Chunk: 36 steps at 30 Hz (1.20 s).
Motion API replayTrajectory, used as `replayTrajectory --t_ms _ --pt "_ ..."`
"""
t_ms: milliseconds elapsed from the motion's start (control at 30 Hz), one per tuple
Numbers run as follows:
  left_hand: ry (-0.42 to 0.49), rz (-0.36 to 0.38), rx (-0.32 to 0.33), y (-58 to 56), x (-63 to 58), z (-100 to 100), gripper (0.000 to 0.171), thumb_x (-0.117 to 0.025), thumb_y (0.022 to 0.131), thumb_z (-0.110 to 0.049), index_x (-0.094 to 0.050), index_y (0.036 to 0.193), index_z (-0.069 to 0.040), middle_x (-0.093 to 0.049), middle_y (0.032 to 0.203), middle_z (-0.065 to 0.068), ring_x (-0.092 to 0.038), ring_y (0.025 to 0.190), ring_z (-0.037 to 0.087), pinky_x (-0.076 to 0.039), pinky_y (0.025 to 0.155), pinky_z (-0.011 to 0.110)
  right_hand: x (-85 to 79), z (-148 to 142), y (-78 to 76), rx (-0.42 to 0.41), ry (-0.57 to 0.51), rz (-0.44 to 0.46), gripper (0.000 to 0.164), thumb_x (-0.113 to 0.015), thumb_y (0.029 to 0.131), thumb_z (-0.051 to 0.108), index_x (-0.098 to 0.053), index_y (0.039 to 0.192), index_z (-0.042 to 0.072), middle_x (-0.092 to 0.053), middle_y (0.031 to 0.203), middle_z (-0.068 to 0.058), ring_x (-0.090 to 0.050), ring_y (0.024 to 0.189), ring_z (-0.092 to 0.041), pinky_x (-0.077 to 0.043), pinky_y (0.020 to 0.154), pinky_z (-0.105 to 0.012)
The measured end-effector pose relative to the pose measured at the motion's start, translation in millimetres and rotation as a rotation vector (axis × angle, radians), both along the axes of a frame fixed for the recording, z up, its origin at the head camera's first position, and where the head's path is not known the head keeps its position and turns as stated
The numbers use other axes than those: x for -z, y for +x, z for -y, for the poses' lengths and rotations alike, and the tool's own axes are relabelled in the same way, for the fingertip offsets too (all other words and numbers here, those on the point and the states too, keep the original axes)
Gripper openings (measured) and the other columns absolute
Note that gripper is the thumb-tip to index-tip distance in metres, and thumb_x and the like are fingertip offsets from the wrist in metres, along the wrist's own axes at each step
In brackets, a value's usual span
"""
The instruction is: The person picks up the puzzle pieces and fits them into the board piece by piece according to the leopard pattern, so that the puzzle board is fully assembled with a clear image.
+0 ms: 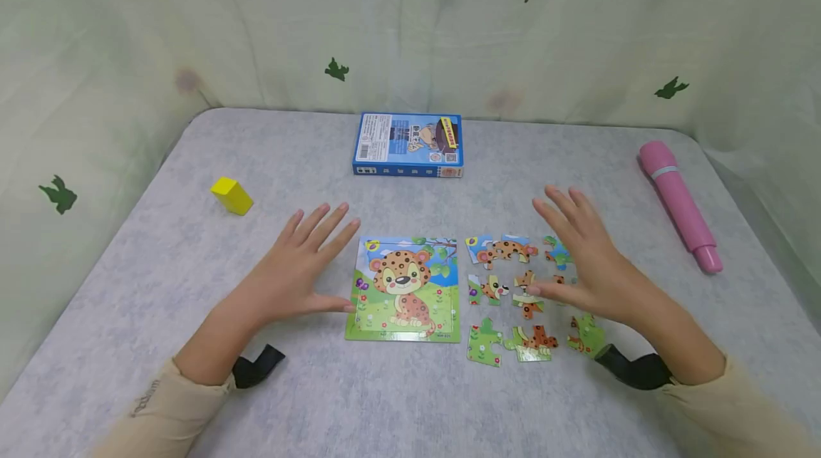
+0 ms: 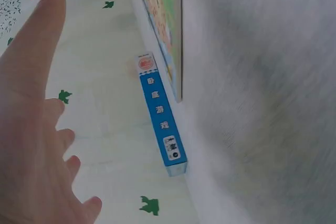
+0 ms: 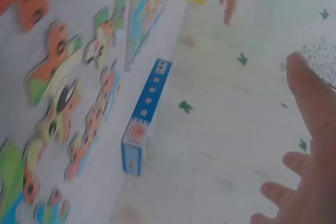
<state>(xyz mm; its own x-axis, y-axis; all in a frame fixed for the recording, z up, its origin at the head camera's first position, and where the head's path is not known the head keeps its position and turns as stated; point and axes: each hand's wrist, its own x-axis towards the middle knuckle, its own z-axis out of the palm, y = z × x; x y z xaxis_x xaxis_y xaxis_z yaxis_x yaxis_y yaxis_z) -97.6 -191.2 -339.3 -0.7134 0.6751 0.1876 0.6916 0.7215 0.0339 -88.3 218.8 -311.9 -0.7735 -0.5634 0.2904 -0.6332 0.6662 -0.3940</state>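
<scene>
Spread wide, my left hand is held up at the left side of a square leopard picture board, its thumb overlapping the board's edge in the head view. My right hand, fingers also spread, hovers above loose jigsaw pieces laid out to the right of the board. It hides part of several pieces. Neither hand holds anything. In the right wrist view, jigsaw pieces lie separated, with gaps between them. The left wrist view shows the board edge-on, beyond the left thumb.
A blue box lies flat behind the board. Toward the left stands a yellow block. A pink cylindrical object lies near the right edge of the grey table. Pale curtains with green bird shapes surround the table.
</scene>
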Motion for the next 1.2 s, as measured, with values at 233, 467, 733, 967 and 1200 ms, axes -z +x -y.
replayTrajectory --t_ms 233,467,733,967,1200 --pt "0.117 0.079 0.036 0.4 13.6 -8 0.108 -0.056 0.068 -0.071 -0.011 0.145 -0.01 -0.007 0.149 0.009 -0.008 0.134 0.027 -0.01 0.105 0.044 12.3 22 -15.1 -0.022 -0.211 0.157 0.086 -0.075 0.074 0.02 -0.024 0.143 0.017 -0.019 0.146 -0.002 -0.016 0.131 -0.023 -0.026 0.093 -0.059" --pt "0.196 0.357 -0.04 3.0 23.6 -14 0.103 -0.058 0.072 -0.064 -0.009 0.145 -0.011 -0.009 0.149 0.006 -0.012 0.134 0.023 -0.021 0.103 0.042 41.5 29 -31.4 -0.029 -0.268 0.267 0.07 -0.069 0.079 0.017 -0.032 0.139 0.01 -0.033 0.139 -0.008 -0.036 0.12 -0.03 -0.036 0.09 -0.051" --pt "0.265 0.584 -0.103 -1.0 39.6 -5 0.1 -0.065 0.073 -0.055 -0.014 0.144 -0.007 -0.014 0.148 0.01 -0.013 0.133 0.028 -0.018 0.104 0.044 52.0 34 -40.5 -0.001 -0.247 0.47 0.056 -0.062 0.085 0.012 -0.039 0.134 0.005 -0.045 0.126 -0.015 -0.047 0.107 -0.029 -0.044 0.078 -0.042" --pt "0.289 0.602 -0.065 -3.1 41.0 -1 0.094 -0.067 0.074 -0.05 -0.021 0.142 -0.004 -0.016 0.147 0.01 -0.014 0.132 0.03 -0.018 0.103 0.047 69.3 29 -51.2 -0.027 -0.154 0.471 0.048 -0.06 0.087 0.013 -0.044 0.132 0.007 -0.044 0.13 -0.01 -0.042 0.116 -0.025 -0.037 0.09 -0.043" --pt "0.304 0.608 -0.057 -3.2 41.9 0 0.092 -0.067 0.075 -0.049 -0.022 0.142 -0.004 -0.017 0.147 0.009 -0.014 0.132 0.029 -0.019 0.102 0.047 69.1 33 -53.4 -0.046 -0.057 0.369 0.043 -0.06 0.087 0.013 -0.05 0.128 0.005 -0.044 0.129 -0.012 -0.044 0.11 -0.025 -0.041 0.084 -0.04"
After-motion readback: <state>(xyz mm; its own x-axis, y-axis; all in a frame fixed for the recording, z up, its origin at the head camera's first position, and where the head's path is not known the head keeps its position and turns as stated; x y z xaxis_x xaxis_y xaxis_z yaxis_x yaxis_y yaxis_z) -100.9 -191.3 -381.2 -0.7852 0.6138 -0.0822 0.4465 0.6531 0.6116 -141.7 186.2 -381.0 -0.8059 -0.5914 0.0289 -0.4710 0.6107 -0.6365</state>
